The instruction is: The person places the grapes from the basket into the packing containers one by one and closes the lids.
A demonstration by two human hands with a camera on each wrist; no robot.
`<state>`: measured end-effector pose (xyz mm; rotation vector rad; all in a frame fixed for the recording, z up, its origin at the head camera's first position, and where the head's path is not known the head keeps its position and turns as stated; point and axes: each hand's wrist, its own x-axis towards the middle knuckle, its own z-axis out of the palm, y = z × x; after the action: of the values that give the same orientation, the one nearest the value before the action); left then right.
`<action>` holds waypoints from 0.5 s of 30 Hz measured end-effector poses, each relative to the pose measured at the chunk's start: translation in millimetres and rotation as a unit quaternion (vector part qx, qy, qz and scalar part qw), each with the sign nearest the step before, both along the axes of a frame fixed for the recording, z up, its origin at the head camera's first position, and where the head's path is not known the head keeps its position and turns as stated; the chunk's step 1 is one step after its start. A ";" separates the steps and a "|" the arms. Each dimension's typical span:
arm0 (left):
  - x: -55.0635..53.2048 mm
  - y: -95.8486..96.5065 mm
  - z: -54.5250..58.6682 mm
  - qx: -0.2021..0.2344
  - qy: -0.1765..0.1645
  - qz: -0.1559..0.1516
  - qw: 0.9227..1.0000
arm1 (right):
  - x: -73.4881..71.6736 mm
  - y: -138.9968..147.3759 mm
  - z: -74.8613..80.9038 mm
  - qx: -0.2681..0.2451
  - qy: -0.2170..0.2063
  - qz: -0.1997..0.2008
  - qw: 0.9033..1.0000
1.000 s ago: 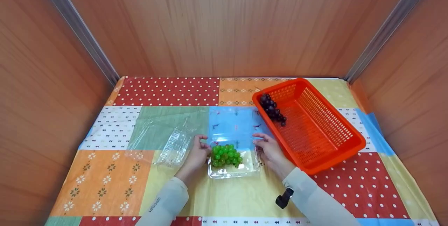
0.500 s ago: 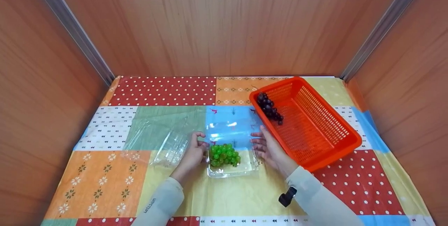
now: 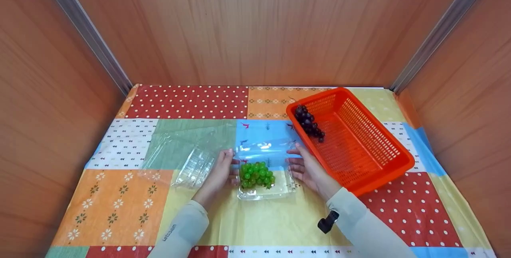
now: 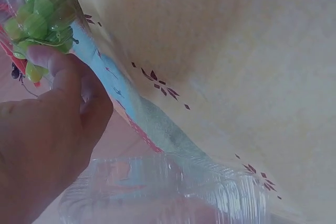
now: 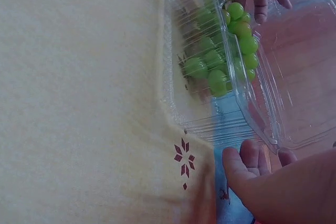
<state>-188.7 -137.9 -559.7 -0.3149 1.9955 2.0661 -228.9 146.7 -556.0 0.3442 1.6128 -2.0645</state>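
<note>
A bunch of green grapes (image 3: 257,175) lies in the base of a clear plastic clamshell box (image 3: 281,189), towards its left side. The box's transparent lid (image 3: 261,150) stands tilted up on the far side. My left hand (image 3: 218,169) is at the box's left side; in the left wrist view its thumb overlaps the grapes (image 4: 39,17). On the opposite side, my right hand (image 3: 313,172) has its fingers spread along the edge. The right wrist view shows the right thumb and fingertips right at a corner of the box (image 5: 241,98).
Left of my left hand lies a second clear plastic box (image 3: 195,168), its lid folded out. An orange-red plastic basket (image 3: 383,142) stands close behind my right hand, holding a bunch of dark grapes (image 3: 308,123). A patchwork tablecloth (image 3: 115,202) covers the table; wooden walls (image 3: 255,30) enclose it.
The lid has tilted up from lying back, its far edge now nearer me. My left fingers have shifted up along the box side, and my right fingers have spread along the opposite edge.
</note>
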 end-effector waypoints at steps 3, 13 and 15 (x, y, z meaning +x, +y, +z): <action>-0.6 0.4 2.1 -0.002 -0.007 0.004 1.000 | -0.2 0.4 1.3 0.004 -0.006 -0.007 1.000; 2.2 -2.5 2.0 0.010 0.020 -0.021 1.000 | 8.3 2.0 1.9 -0.070 0.017 -0.011 0.997; 3.9 -2.5 -0.5 0.002 0.037 -0.031 0.999 | 10.5 3.4 1.4 -0.081 0.031 0.000 0.996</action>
<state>-184.8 -140.4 -560.1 -0.1769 2.0153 2.0727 -218.4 150.1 -554.6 0.2263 1.4676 -2.2080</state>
